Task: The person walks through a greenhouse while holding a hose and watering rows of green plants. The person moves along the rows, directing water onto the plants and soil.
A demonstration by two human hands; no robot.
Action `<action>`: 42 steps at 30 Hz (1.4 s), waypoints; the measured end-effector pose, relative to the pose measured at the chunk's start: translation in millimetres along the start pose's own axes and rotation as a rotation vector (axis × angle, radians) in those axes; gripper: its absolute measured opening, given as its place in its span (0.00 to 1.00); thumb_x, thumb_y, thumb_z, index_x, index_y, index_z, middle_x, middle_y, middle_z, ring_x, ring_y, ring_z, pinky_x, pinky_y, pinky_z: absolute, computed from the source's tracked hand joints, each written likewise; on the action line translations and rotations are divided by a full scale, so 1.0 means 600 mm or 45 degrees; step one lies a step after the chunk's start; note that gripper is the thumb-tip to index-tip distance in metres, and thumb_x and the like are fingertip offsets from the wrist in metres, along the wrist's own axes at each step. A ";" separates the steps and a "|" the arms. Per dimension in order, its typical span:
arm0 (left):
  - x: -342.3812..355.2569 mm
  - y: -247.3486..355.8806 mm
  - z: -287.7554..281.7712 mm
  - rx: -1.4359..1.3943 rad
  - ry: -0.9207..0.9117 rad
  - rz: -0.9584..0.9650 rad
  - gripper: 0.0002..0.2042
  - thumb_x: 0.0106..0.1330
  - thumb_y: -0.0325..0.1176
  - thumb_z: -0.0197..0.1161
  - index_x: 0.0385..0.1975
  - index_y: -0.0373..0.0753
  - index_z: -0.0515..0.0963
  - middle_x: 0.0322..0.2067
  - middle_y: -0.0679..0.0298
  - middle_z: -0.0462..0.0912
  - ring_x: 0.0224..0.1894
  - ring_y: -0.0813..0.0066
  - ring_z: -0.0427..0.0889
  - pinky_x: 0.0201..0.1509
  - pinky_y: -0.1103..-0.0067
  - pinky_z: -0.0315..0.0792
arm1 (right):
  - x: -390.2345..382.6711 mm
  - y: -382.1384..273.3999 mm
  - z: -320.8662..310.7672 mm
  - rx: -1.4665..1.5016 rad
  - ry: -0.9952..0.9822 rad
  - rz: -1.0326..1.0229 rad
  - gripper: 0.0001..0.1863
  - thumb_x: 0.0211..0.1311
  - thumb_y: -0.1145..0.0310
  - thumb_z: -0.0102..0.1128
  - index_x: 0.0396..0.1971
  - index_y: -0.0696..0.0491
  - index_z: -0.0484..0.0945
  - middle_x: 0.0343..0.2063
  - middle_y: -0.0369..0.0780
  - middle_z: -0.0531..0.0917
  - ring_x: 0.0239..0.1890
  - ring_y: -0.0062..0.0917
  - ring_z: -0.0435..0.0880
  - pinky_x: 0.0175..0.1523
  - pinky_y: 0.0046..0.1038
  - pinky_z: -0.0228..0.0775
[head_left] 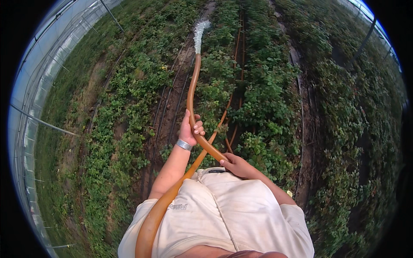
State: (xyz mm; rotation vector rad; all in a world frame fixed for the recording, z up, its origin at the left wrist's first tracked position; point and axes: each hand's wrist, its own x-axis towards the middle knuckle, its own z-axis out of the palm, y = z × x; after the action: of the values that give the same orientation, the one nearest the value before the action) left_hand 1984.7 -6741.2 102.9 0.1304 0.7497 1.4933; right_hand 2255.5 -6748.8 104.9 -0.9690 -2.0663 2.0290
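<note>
An orange-brown hose (192, 88) reaches forward from my hands, its open end pointing away from me. Water (199, 36) gushes out of that end over the plants. My left hand (190, 129) has its fingers wrapped round the hose partway along, a grey band on its wrist. Lower and to the right, my right hand (234, 165) grips the same hose near my waist, its fingers partly hidden beneath. Another stretch of the hose (155, 213) runs over my left shoulder, down across my chest and under the held part.
Rows of leafy green plants (275, 116) stretch ahead on both sides. Bare soil strips with thin dark pipes (174, 90) lie between them. More hose (238, 47) trails along a furrow ahead. Greenhouse walls with metal poles (43, 118) curve along the left; another pole (365, 36) stands far right.
</note>
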 end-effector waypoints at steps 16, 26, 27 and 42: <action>-0.022 -0.034 -0.047 -0.151 0.318 -0.024 0.26 0.67 0.65 0.53 0.30 0.45 0.72 0.11 0.76 0.65 0.12 0.82 0.66 0.24 0.78 0.68 | -0.005 -0.008 0.019 0.172 -0.041 0.140 0.23 0.74 0.55 0.52 0.53 0.61 0.74 0.30 0.33 0.77 0.32 0.16 0.70 0.39 0.22 0.66; -0.030 -0.052 -0.045 -0.206 0.387 -0.035 0.25 0.66 0.64 0.56 0.31 0.44 0.71 0.12 0.76 0.66 0.13 0.81 0.65 0.26 0.77 0.67 | -0.017 0.002 0.017 0.207 -0.061 0.164 0.22 0.75 0.56 0.50 0.52 0.61 0.74 0.29 0.32 0.76 0.31 0.15 0.68 0.36 0.21 0.63; -0.030 -0.052 -0.046 -0.207 0.388 -0.034 0.25 0.66 0.64 0.56 0.31 0.44 0.71 0.12 0.75 0.66 0.13 0.81 0.65 0.26 0.76 0.67 | -0.016 0.008 0.016 0.201 -0.068 0.166 0.22 0.75 0.56 0.50 0.52 0.61 0.74 0.29 0.32 0.76 0.31 0.15 0.68 0.37 0.21 0.64; -0.030 -0.050 -0.019 -0.143 0.294 -0.041 0.25 0.68 0.64 0.53 0.30 0.45 0.72 0.11 0.76 0.65 0.11 0.83 0.65 0.24 0.79 0.68 | -0.032 -0.007 0.004 0.172 -0.042 0.183 0.24 0.74 0.54 0.52 0.54 0.60 0.73 0.31 0.33 0.77 0.32 0.16 0.71 0.39 0.22 0.67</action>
State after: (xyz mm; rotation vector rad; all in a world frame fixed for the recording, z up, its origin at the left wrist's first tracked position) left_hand 2005.8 -6765.1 85.4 -0.1411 0.8456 1.5322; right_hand 2268.0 -6759.6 115.3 -1.0950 -1.8955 2.2354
